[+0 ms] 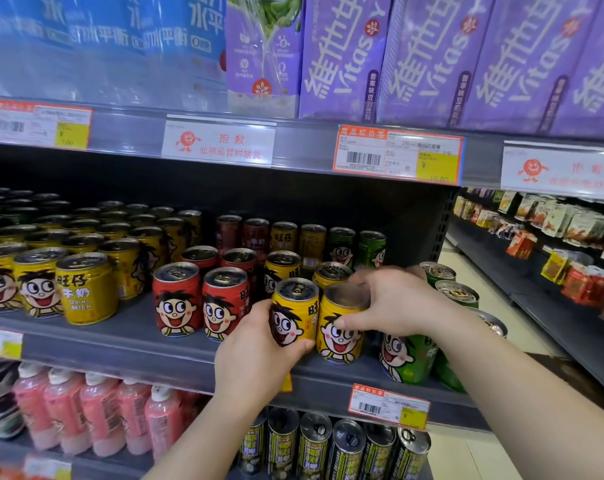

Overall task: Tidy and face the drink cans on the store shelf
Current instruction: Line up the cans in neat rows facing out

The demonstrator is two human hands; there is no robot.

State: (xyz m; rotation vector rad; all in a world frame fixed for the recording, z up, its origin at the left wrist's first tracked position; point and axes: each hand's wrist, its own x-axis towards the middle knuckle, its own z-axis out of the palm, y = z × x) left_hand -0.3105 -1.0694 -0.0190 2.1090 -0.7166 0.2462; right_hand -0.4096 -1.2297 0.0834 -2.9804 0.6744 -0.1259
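Two yellow cartoon-face cans stand side by side at the front edge of the grey middle shelf (127, 344). My left hand (255, 351) wraps the lower left side of the left yellow can (295, 308), whose face is turned a little left. My right hand (394, 299) grips the rim of the right yellow can (340, 336), whose face points forward. Two red cans (177, 299) stand just left of them, faces forward. Green cans (406, 356) sit to the right, partly hidden by my right forearm. More yellow cans (85, 289) fill the shelf's left part.
Purple drink cartons (428, 60) and blue packs line the shelf above. Pink bottles (99, 414) and dark cans (345, 452) stand below. Price tags (397, 154) hang on the shelf fronts. An aisle with snack packets (553, 230) opens at the right.
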